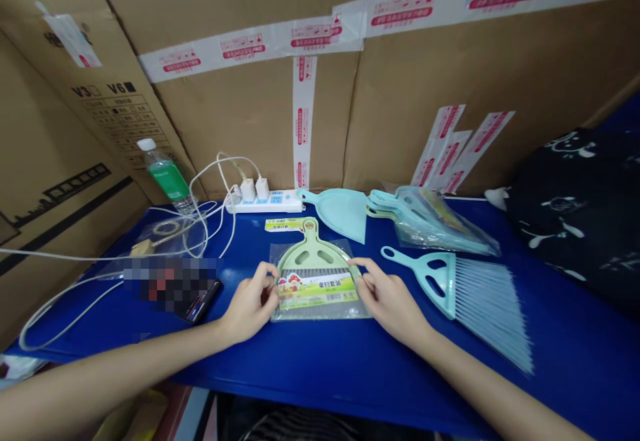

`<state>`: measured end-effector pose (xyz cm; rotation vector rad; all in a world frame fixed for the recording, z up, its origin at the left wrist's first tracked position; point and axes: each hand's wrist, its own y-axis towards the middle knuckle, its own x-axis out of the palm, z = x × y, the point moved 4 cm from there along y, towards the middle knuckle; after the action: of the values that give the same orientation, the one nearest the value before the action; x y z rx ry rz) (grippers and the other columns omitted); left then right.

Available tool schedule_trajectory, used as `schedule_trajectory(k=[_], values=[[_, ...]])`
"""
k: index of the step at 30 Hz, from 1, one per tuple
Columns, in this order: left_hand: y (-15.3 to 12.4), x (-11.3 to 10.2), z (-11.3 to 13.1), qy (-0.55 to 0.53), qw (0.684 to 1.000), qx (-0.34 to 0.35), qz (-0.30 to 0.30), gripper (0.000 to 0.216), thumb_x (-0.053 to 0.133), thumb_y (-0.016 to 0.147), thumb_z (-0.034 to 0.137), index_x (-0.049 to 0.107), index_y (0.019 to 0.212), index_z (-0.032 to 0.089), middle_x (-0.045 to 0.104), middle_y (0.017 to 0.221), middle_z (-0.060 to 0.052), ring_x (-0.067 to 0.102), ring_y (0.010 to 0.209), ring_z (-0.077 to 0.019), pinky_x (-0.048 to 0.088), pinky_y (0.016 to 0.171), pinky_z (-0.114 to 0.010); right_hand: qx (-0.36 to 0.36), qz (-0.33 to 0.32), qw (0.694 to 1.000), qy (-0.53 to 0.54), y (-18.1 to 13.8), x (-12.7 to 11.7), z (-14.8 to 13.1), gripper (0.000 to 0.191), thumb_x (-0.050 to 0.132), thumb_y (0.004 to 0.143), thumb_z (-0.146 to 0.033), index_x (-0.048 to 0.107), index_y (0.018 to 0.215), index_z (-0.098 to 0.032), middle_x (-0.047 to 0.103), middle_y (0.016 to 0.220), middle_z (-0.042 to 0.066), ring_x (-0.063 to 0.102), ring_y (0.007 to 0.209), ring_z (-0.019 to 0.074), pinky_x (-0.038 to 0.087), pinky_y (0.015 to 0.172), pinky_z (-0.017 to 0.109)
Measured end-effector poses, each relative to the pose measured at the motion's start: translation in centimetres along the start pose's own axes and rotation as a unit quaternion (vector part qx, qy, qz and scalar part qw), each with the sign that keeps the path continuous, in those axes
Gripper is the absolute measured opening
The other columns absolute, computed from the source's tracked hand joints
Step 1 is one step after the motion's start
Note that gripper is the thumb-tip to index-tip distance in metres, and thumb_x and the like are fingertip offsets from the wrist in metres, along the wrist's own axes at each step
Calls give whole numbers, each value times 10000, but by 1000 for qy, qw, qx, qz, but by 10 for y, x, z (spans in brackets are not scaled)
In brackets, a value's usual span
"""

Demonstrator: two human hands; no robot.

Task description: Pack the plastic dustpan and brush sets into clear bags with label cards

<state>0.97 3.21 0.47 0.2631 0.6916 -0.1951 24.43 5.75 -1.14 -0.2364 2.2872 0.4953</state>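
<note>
In front of me on the blue table lies a clear plastic bag [320, 312] holding a pale green hand broom and dustpan set [313, 252]. A printed card [323, 283] with a mushroom picture sits across the bristles. My left hand [253, 302] is closed at the bag's left edge, thumb and index finger pinching it. On the opposite edge, my right hand [387, 294] has its fingers curled and pinching the plastic. To the right lies a loose light blue hand broom [440, 281], bristles pointing right. A light blue dustpan [343, 211] rests behind the bag.
Bagged light blue sets [440, 221] lie at the back right, near a dark patterned cloth [575, 214]. A power strip [280, 201], white cables, a water bottle [167, 174] and a phone [197, 301] occupy the left. Cardboard [240, 114] walls the back. Another card [284, 225] lies behind the bag.
</note>
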Motion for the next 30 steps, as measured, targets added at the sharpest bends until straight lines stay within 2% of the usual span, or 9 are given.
schedule_trajectory(k=[7, 16, 22, 27, 30], values=[[1, 0, -3, -22, 1000, -5, -12, 138, 399, 785, 250, 349, 913, 235, 360, 497, 137, 332, 413, -95, 267, 497, -204, 7, 16, 1000, 13, -1, -1, 0, 326, 311, 856, -295, 525, 1076, -185, 336, 440, -104, 395, 362, 152, 273, 439, 253], [-2, 2, -1, 34, 998, -43, -20, 107, 370, 786, 238, 390, 891, 245, 353, 507, 118, 375, 452, -115, 266, 521, -221, 17, 30, 998, 60, -2, -5, -3, 360, 322, 825, -286, 464, 1128, -156, 346, 444, -114, 407, 374, 155, 274, 445, 258], [-5, 3, -2, 20, 997, -72, 10, 22, 366, 753, 225, 350, 755, 241, 349, 521, 103, 362, 485, -121, 259, 543, -237, 16, 16, 997, 76, -1, -6, -6, 253, 325, 826, -287, 456, 1024, -198, 352, 442, -111, 403, 381, 151, 262, 447, 255], [-2, 0, -5, -7, 996, -85, 34, 98, 375, 732, 257, 318, 657, 231, 366, 574, 69, 366, 563, -132, 267, 566, -260, 17, 14, 995, 97, 0, -5, -5, 99, 344, 810, -299, 397, 875, -246, 333, 427, -116, 376, 366, 147, 232, 436, 253], [-2, -2, -4, -20, 996, -84, 36, 160, 351, 766, 318, 304, 640, 231, 362, 600, 57, 359, 595, -136, 287, 577, -265, 19, 9, 994, 108, 0, -4, -5, 69, 342, 791, -303, 374, 835, -258, 296, 422, -123, 349, 359, 144, 219, 433, 254]])
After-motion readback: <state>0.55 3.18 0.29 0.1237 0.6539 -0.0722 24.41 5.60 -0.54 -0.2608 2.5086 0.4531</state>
